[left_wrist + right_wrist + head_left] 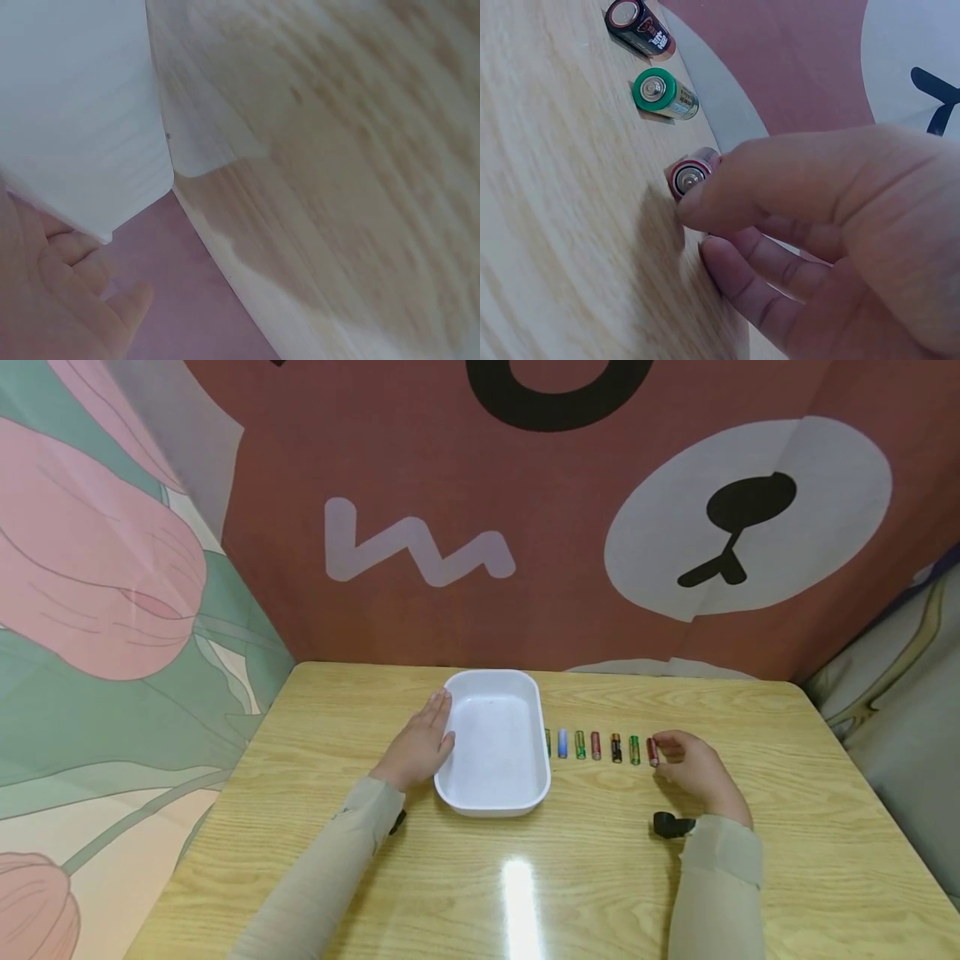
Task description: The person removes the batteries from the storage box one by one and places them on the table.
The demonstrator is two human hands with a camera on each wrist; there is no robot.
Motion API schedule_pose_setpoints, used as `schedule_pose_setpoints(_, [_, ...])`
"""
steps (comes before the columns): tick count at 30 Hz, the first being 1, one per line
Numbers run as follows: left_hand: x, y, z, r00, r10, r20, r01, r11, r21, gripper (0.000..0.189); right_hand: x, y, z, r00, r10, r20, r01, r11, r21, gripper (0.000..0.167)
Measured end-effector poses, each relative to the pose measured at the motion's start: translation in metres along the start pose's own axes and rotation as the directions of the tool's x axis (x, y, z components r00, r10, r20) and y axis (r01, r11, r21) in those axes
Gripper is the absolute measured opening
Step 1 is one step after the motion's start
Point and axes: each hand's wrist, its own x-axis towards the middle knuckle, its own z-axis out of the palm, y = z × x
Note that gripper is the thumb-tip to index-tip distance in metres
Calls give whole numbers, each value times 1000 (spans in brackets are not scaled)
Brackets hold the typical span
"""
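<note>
A white rectangular tray point(492, 810) stands on the wooden table. My left hand point(420, 739) lies along its left side, fingers fairly straight against the rim; the left wrist view shows fingers point(75, 255) beside the tray wall point(82, 97). To the tray's right, several batteries lie in a row. At the right end, my right hand point(697, 768) pinches a red battery point(652, 752) between thumb and fingers. Close up, the red battery point(691, 176) shows its end, partly covered by the thumb. Beside it lies a green battery point(664, 91), then a black battery point(641, 26).
Further along the row are a dark red battery point(596, 745), another green battery point(580, 745) and a blue battery point(562, 743). One more sits close by the tray's right wall, partly hidden. A patterned cloth point(420, 618) hangs behind the table's far edge.
</note>
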Motion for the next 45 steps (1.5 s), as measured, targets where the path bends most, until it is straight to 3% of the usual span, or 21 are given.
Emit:
schedule_pose_setpoints(15, [0,1,-2,1000,8,10,-8,1000,3,68,-3,2,-2,1000,-3,9,3,1000,11,53])
schedule_pose_setpoints(33, [0,-7,-1,1000,4,-2,-4,1000,-7,70,-2,-4,3,1000,-17,8,17,1000,25,53])
schedule_pose_setpoints(39, [-1,-11,-3,1000,29,7,-29,1000,-8,72,0,-7,3,1000,-11,27,11,1000,19,54])
schedule_pose_setpoints(45, [-4,-15,-4,1000,27,7,-27,999,-16,72,0,-6,2,1000,-25,-11,25,1000,-15,50])
